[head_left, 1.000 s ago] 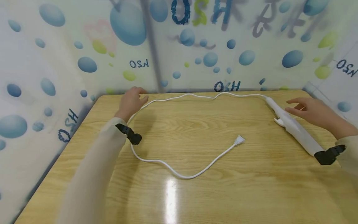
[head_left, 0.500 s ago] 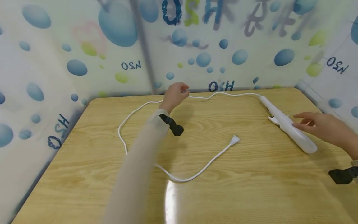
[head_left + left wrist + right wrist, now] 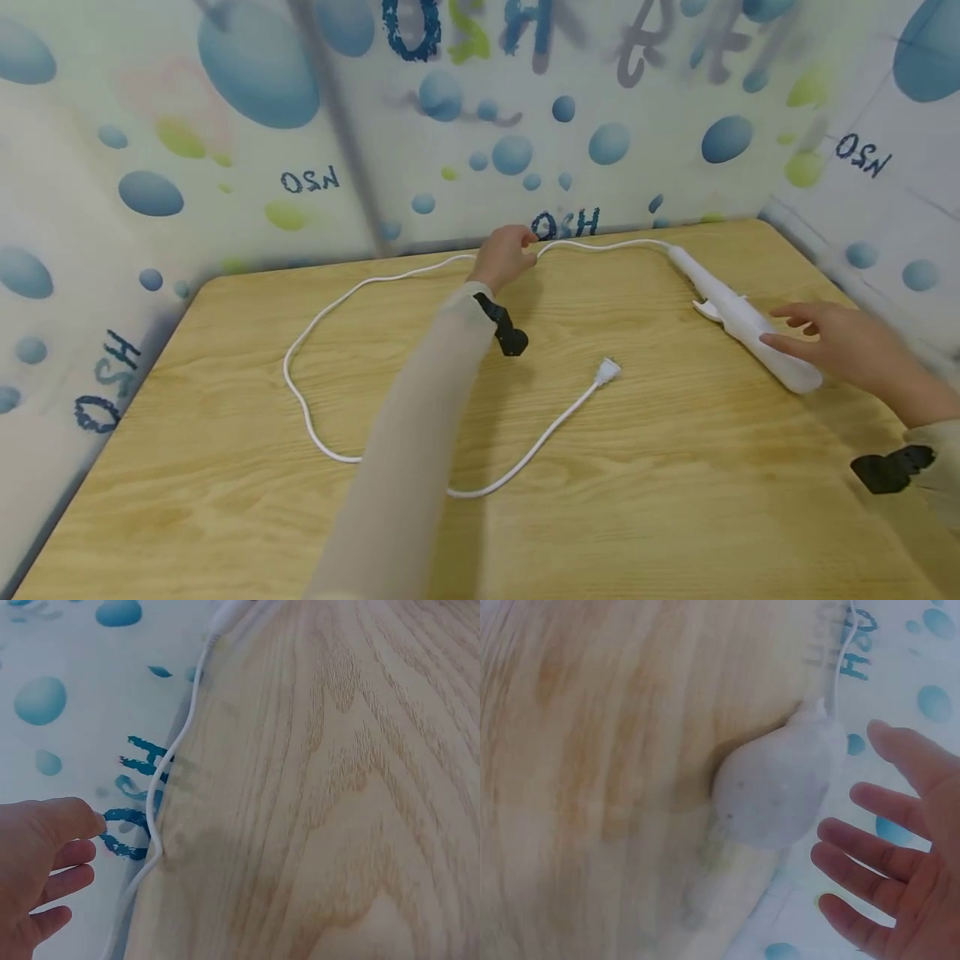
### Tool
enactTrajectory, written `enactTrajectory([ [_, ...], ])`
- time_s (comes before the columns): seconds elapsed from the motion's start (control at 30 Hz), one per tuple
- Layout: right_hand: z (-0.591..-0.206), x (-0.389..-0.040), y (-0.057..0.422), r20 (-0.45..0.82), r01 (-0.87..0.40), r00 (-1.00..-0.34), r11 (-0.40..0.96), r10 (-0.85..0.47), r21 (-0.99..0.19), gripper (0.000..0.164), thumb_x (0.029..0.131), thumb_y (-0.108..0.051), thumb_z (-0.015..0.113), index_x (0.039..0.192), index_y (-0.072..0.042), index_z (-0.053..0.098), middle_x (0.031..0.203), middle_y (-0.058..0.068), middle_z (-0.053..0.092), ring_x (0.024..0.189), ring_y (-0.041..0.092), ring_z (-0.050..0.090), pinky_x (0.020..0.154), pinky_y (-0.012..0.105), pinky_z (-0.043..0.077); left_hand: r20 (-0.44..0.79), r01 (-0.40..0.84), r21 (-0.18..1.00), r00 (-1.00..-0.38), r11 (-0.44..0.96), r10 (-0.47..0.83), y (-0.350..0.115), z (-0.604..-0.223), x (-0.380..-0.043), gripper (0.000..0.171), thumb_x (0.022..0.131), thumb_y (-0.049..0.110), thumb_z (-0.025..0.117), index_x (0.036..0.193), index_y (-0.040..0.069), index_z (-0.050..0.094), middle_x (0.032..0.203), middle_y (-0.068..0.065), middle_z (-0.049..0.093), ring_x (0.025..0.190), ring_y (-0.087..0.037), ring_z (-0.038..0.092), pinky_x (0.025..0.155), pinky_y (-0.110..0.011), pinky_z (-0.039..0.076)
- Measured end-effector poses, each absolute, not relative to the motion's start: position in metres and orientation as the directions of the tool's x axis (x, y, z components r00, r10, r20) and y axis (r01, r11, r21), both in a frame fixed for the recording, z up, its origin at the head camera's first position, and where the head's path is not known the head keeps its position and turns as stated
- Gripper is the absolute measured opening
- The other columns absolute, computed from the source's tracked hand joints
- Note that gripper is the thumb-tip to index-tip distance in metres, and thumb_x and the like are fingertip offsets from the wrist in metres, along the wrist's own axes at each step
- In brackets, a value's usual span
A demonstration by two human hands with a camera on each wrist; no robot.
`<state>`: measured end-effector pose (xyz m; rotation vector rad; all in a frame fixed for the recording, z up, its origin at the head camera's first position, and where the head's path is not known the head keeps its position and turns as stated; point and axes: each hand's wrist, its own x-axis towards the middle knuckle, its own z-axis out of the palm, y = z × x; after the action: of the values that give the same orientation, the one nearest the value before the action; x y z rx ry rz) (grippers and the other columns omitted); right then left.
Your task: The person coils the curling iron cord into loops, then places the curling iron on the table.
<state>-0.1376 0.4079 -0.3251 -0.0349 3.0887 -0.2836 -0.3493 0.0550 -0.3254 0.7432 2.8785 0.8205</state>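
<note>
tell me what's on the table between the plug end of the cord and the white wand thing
Nothing: in the head view only bare wood of the table separates the plug from the white wand.

The cord (image 3: 420,271) loops on the table (image 3: 675,500), left of the appliance (image 3: 738,321).

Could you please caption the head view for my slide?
Left hand at white cord, right hand beside white appliance.

Recording booth, bubble-print screens (image 3: 225,192), wooden table (image 3: 675,500)
</note>
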Motion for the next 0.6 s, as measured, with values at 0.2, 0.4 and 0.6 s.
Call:
enactTrajectory([
  [0.2, -0.331, -0.143, 0.411, -0.048, 0.013, -0.999, 0.963, 0.0, -0.269, 0.073, 0.086, -0.049, 0.057, 0.127, 0.009, 0.045, 0.114, 0.037, 0.05, 0.095, 0.049, 0.053, 0.069, 0.053, 0.045, 0.039, 0.427, 0.455, -0.886, 0.781, 0.462, 0.06, -0.33, -0.356, 0.036, 0.09, 0.015, 0.058, 0.124, 0.006, 0.055, 0.119, -0.009, 0.055, 0.106, -0.021, 0.052, 0.086, -0.034, 0.042],
  [0.4, -0.339, -0.15, 0.413, -0.066, 0.069, -0.997, 0.932, 0.049, -0.355, 0.077, 0.085, -0.052, 0.057, 0.13, 0.009, 0.042, 0.117, 0.036, 0.048, 0.098, 0.048, 0.051, 0.074, 0.056, 0.043, -0.006, 0.419, 0.411, -0.887, 0.81, 0.462, 0.06, -0.333, -0.361, 0.04, 0.091, 0.014, 0.057, 0.129, 0.005, 0.052, 0.128, -0.009, 0.05, 0.117, -0.023, 0.046, 0.093, -0.035, 0.04],
  [0.6, -0.346, -0.151, 0.412, -0.09, 0.115, -0.992, 0.922, 0.087, -0.369, 0.08, 0.083, -0.054, 0.058, 0.129, 0.009, 0.043, 0.112, 0.033, 0.052, 0.093, 0.041, 0.053, 0.069, 0.05, 0.045, -0.082, 0.386, 0.355, -0.895, 0.852, 0.439, 0.07, -0.345, -0.366, 0.035, 0.093, 0.012, 0.053, 0.126, 0.003, 0.053, 0.126, -0.009, 0.052, 0.114, -0.023, 0.049, 0.091, -0.036, 0.042],
])
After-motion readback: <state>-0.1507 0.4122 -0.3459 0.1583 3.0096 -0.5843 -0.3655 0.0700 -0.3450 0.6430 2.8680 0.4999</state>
